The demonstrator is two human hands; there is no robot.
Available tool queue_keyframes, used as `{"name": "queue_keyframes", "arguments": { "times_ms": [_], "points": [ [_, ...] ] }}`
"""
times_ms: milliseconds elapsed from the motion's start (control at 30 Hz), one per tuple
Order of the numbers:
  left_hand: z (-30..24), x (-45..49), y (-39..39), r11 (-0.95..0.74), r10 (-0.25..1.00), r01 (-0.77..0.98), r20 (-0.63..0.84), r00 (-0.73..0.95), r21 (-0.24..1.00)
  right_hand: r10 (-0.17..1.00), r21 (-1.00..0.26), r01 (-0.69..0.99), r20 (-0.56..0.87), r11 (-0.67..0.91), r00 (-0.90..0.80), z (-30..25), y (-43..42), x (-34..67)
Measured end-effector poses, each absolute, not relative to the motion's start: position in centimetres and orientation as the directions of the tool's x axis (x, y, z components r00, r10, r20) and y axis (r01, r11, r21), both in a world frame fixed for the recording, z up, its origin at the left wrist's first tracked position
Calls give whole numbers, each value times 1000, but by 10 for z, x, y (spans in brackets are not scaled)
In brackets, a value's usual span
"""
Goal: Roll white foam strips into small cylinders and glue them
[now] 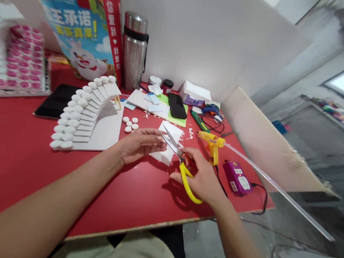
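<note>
My right hand [199,174] grips a pair of scissors [174,147] with yellow handles. The blades are spread and point toward my left hand [143,144]. Between the fingertips of that hand is a small white piece [165,138], lying close to the blades; its exact shape is hard to make out. Beneath the scissors a white sheet [166,155] rests on the red table, with white scraps [190,133] beside it. Several white round discs [130,124] sit just beyond my left hand. A curved white stair model [85,114], edged with similar discs, stands to the left.
A yellow glue gun [213,143] with a long clear glue stick [276,181] lies right of my right hand, near a purple power socket [238,178]. Farther back are a black phone [177,106], a green tool [200,120], a steel thermos [133,50] and a printed bag [87,27].
</note>
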State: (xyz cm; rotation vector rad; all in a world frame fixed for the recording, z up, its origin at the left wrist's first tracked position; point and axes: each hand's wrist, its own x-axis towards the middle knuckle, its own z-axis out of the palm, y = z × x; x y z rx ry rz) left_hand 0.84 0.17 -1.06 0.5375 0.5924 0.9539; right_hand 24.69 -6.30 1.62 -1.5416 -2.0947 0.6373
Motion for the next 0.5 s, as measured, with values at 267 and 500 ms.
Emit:
{"name": "queue_keyframes", "arguments": {
  "times_ms": [267,500],
  "points": [
    [-14,7,3,441,873,-545,-198,447,713,932,-533,766,170,361,-321,16,-61,249],
    [-15,6,4,432,871,-515,-195,451,741,925,-504,776,184,380,-333,13,-61,252]
  ]
}}
